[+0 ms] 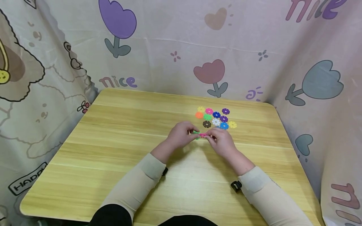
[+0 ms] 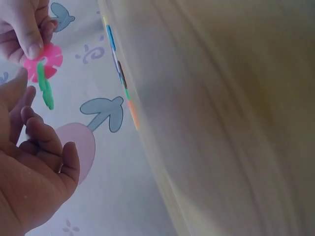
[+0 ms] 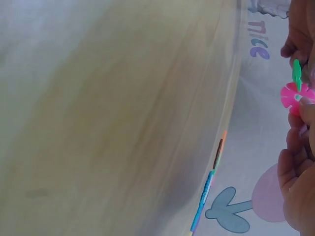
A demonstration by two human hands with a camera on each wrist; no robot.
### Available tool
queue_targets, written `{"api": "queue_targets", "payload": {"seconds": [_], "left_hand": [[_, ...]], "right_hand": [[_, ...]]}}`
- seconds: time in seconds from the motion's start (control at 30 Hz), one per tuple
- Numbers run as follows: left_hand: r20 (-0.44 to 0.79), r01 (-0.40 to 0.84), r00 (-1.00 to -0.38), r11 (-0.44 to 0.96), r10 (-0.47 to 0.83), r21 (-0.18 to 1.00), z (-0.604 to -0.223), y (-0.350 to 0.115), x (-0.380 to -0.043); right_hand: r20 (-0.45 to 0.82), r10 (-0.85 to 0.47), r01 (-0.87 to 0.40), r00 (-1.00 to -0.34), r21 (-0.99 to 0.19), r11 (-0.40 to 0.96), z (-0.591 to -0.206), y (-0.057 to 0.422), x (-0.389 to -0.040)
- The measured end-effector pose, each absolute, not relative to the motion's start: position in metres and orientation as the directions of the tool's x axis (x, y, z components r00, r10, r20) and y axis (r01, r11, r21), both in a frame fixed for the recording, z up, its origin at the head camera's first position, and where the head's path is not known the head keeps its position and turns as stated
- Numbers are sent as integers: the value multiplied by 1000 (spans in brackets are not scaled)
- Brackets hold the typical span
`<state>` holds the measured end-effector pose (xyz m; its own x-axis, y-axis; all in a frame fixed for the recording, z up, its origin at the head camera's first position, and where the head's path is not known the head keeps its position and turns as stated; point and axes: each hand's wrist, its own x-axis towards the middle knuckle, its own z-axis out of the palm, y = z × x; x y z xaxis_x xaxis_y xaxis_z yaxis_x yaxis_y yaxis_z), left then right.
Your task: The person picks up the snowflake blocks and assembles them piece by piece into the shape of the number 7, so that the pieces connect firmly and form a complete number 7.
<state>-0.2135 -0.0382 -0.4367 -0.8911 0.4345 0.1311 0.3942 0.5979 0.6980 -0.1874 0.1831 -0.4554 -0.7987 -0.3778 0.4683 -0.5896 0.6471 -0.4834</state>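
My right hand (image 1: 222, 142) pinches a pink notched disc (image 2: 45, 63) between thumb and fingers. A green notched disc (image 2: 45, 87) is slotted into the pink one, crosswise to it, and points toward my left hand (image 1: 181, 135). In the head view the left thumb and forefinger lie around the green disc and partly cover it. The left wrist view shows a small gap between the loosely curled left fingers (image 2: 42, 135) and the green disc. Both joined discs are held above the wooden table (image 1: 118, 138).
Just beyond the hands several flat notched discs lie on the table, among them an orange disc (image 1: 199, 115), a brown disc (image 1: 207, 124), a white disc (image 1: 216, 122) and a yellow disc (image 1: 233, 124). Behind the table hangs a printed curtain (image 1: 164, 28).
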Motion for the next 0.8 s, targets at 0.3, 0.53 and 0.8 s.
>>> {"api": "queue_targets", "payload": {"seconds": [0.3,0.53,0.8], "left_hand": [[124,446,-866,636,485,629,-439,-30,-213],[125,441,-873,655,471,614,-442,-30,-214],[106,394,-900,684,424,614,-442,-32,-215]], "right_hand": [[479,-398,-613,-782,-478,630,-458,180,-186],[441,-415,-601,-796,-488,633,-456,179,-186],[318,-329,-455,-889,-547,703,-452,205,-195]]}}
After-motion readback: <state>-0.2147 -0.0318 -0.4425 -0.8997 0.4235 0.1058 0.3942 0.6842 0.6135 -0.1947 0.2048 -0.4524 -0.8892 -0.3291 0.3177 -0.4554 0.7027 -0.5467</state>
